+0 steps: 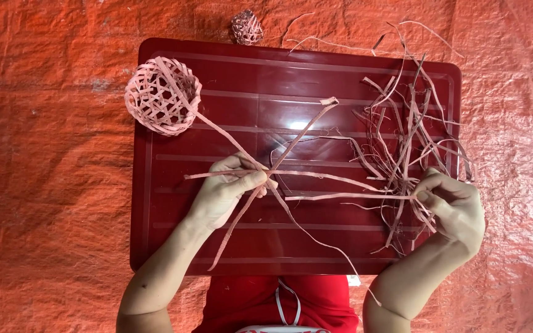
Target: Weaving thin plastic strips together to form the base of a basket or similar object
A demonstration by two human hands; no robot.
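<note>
— Your left hand (226,194) pinches crossed strips (260,176) above the tray (155,246); what about the other?

— Your right hand (454,206) grips one strip (347,197) by its end, beside the loose pile (408,135). Keep that crossing tight while you feed it. The woven ball (163,95) sits upper left, well apart.

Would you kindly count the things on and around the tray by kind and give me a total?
Woven balls: 2, a large one on the tray and a small one beyond it
Trays: 1, dark red
Loose strip piles: 1, with strips too tangled to count
Crossed strips pinched in the left hand: several
Single strip in the right hand: 1
Total: 5, not counting the several crossed strips
</note>
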